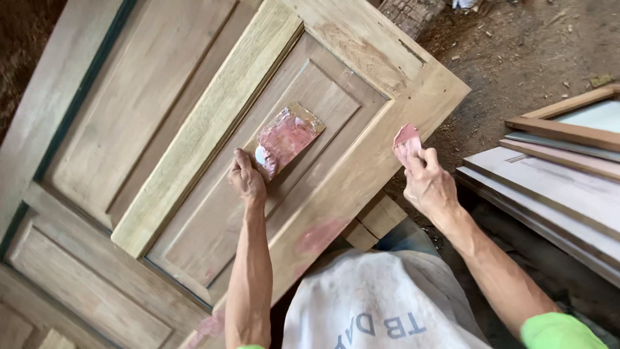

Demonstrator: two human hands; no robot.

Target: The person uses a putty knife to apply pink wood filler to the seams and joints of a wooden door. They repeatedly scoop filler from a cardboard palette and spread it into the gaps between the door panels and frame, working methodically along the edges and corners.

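A bare wooden panelled door lies tilted in front of me. My left hand grips a flat board smeared with pink filler, resting it on a raised door panel. My right hand hovers near the door's right edge and holds a small flat scraper coated in the same pink filler. A pink smear marks the door's lower stile close to my body.
Stacked wooden panels and frames lie to the right on the dirt floor. A wood block sits under the door's edge. A log end lies beyond the door's top corner.
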